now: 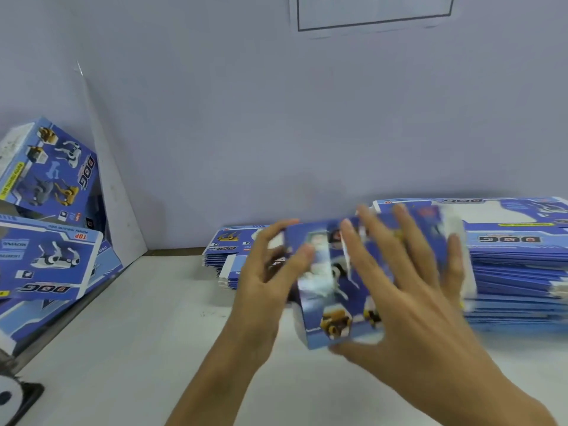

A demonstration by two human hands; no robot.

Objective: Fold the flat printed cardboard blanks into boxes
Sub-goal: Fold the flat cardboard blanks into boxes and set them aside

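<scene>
I had the left hand (270, 272) pinching the blank (335, 290) steady, right hand (408, 290) spread wide against it to press panels square. Blank stacks (519, 272) sat far right for reach.

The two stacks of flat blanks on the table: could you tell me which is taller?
The right stack, behind the right hand; its top sits higher than the smaller middle stack.
</scene>
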